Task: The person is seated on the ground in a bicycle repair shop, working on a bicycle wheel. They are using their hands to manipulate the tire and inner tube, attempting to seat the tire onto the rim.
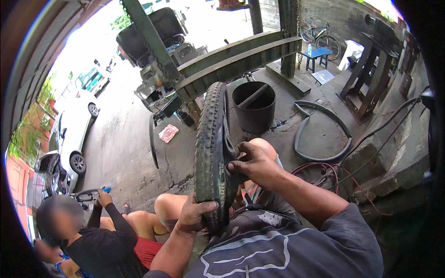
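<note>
A knobby black bicycle tire [208, 153] stands upright in front of my torso, its tread turned to the left. My left hand [196, 214] grips it low down, the thumb lying across the sidewall. Higher up on the right side, my right hand [250, 162] is closed at the tire's inner edge, thumb and fingers pinching dark rubber there. Whether that rubber is the tire's bead or an inner tube is hard to tell. The fingertips of my right hand are partly hidden against the tire.
Beyond the tire stands a dark round bucket [254, 109] beneath a steel frame [241, 60]. A loop of black tubing [324, 155] lies on the floor at right, near red hoses [320, 169]. At left sits another person [102, 236] in dark sleeves. A pink cloth [168, 133] lies farther off.
</note>
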Tool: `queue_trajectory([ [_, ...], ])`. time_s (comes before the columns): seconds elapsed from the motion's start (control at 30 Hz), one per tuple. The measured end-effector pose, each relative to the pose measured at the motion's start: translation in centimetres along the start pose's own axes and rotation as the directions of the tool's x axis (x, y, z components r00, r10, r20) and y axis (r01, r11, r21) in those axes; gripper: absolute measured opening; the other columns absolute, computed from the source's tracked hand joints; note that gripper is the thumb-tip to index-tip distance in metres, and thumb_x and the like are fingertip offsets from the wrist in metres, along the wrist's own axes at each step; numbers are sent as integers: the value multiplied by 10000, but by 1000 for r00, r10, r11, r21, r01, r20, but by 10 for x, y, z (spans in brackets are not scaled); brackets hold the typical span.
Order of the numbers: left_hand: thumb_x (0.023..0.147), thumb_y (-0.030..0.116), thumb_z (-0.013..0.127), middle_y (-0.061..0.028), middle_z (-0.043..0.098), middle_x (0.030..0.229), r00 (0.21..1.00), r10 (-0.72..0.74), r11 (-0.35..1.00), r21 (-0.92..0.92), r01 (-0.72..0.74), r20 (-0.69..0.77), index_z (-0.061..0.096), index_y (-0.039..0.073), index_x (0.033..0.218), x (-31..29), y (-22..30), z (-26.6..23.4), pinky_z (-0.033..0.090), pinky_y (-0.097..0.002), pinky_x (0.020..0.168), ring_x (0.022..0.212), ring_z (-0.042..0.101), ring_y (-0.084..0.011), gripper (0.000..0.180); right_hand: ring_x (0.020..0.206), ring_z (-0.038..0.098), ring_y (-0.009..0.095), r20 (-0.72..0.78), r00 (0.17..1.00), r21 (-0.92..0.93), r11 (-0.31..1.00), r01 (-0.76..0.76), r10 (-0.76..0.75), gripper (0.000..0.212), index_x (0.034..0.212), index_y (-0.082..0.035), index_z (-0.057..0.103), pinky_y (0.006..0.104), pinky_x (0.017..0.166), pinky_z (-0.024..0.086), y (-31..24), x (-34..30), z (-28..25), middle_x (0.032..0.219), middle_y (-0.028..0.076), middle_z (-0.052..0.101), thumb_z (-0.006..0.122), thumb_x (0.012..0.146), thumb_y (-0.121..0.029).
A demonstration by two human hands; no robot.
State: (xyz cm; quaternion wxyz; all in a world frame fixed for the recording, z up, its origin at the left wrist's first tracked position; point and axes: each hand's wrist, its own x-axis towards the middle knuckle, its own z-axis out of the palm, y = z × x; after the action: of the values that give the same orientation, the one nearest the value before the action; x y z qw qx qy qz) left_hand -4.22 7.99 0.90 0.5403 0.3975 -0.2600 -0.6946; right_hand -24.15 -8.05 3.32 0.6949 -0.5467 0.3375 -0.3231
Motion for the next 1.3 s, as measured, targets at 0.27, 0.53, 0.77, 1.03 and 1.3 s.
queue_trajectory([
  [0.27,845,214,870,-266,741,1368,994,-34,999,29,31,102,542,-122,1538,8,4,-13,621,-542,1096,1247,761,-406,837,899,720,155,133,991,-150,988,37,-16,277,1131,115,789,374,834,611,-23,5,2,946,127,807,802,972,-112],
  [0.53,881,177,779,-322,737,1290,999,45,992,-120,-48,-25,521,-174,1504,10,17,29,643,-605,1041,1156,778,-507,759,1048,766,192,-208,933,-150,952,267,-295,297,1275,77,791,340,958,612,47,10,25,1148,158,836,828,1032,-90],
  [0.77,817,130,814,-269,757,1294,998,-63,998,26,63,7,585,-124,1472,37,15,20,654,-560,1048,1140,798,-415,739,940,800,207,-130,972,-106,978,181,-194,222,1153,86,816,369,852,622,32,-7,-6,1055,209,851,790,1043,-106],
  [1.03,941,34,791,-181,789,1247,999,-32,941,336,36,-19,638,-70,1435,27,7,15,640,-446,1032,1148,785,-305,528,1261,686,203,79,996,-17,999,-35,36,495,1548,58,619,358,1066,564,18,-32,-11,1431,174,731,737,1103,-123],
  [1.3,971,-2,725,-87,792,1179,989,-27,893,440,88,-142,667,-66,1403,12,21,32,604,-329,962,1047,732,-149,441,1327,634,183,137,991,-330,942,53,-8,530,1610,6,599,359,1128,536,14,-35,-11,1559,136,658,722,1099,-59],
])
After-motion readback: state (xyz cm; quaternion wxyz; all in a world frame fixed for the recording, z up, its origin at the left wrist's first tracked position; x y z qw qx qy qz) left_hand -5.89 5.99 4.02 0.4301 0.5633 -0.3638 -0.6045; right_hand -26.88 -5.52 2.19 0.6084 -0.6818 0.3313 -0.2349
